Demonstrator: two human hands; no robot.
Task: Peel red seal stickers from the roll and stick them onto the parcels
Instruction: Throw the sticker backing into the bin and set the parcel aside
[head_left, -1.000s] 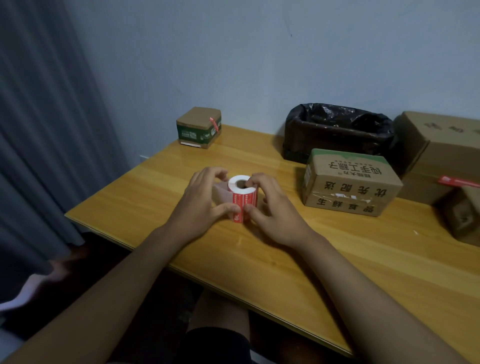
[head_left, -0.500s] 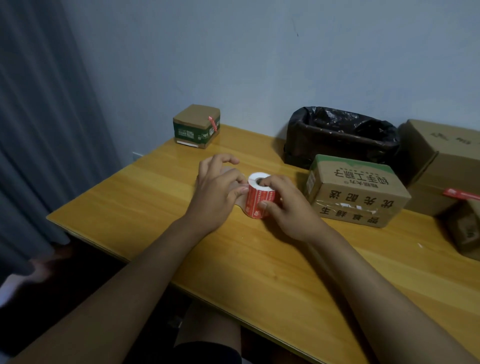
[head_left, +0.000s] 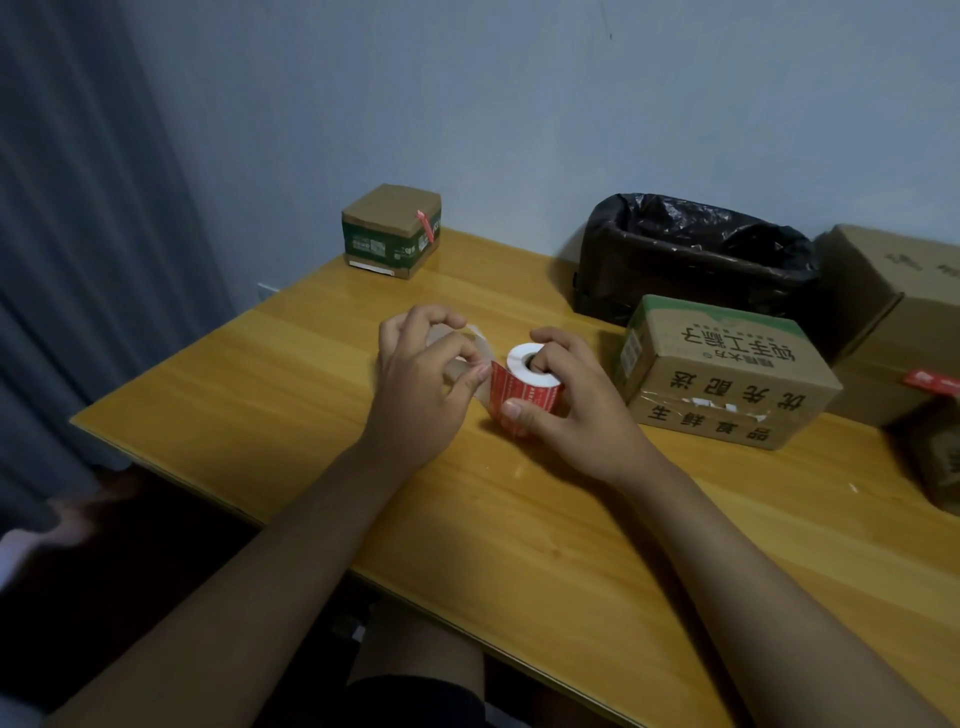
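- While the roll (head_left: 524, 387) stands on the desk (head_left: 597, 519), the right hand (head_left: 566, 410) grips it, one finger in the core.
- Left hand (head_left: 421, 387) pinches the loose backing strip (head_left: 480, 338) beside the roll.
- Nearest parcel (head_left: 722, 374) sits just right.

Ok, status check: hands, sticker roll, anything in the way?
Right hand grips sticker roll, a finger in its core. Left hand pinches the loose backing strip beside the roll. No sticker free yet. Nearest parcel close by, nothing between.
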